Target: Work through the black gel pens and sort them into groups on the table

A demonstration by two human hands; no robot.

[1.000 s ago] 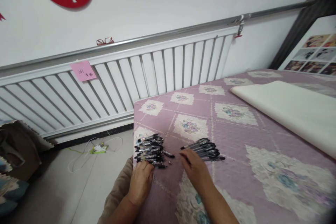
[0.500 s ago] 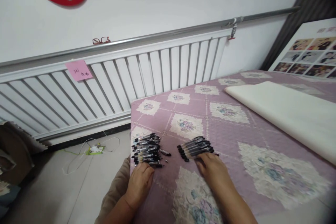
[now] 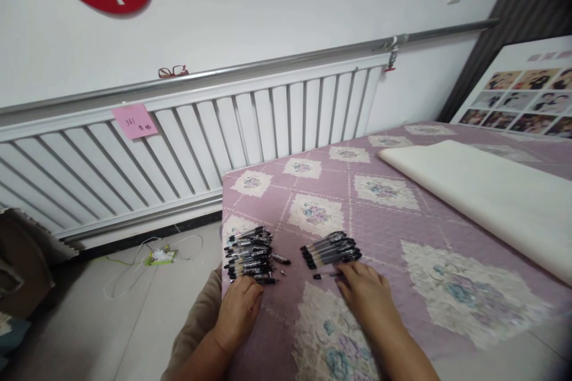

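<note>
Pens close to the drop at the bed's left edge

The left pile of pens (image 3: 250,253) sits in the lower middle of the frame, right against the left edge of the bed (image 3: 402,220). Its outer ends look to be almost over the floor (image 3: 134,309). The left hand (image 3: 239,309) rests just below that pile with its fingers curled under, and I cannot tell whether it holds anything. A nudge leftward from it would likely roll the round pens off the edge, down towards the cable (image 3: 156,256) lying on the floor.

The right hand (image 3: 364,294) lies flat and open, gripping nothing. Its fingertips touch a single pen (image 3: 324,275) just below the right pile of pens (image 3: 330,249). A careless sweep there could scatter that tidy row. A few small loose parts (image 3: 281,260) lie between the two piles, and I judge them easy to lose in the quilt's busy pattern or to flick away. The soft quilt may also let a pile slump if pressed nearby.

Open room lies to the right and further up the frame, where there is bare purple quilt as far as the folded white sheet (image 3: 482,190) at the right. There is none to the left, only the edge, the floor and the radiator (image 3: 179,143) beyond
</note>
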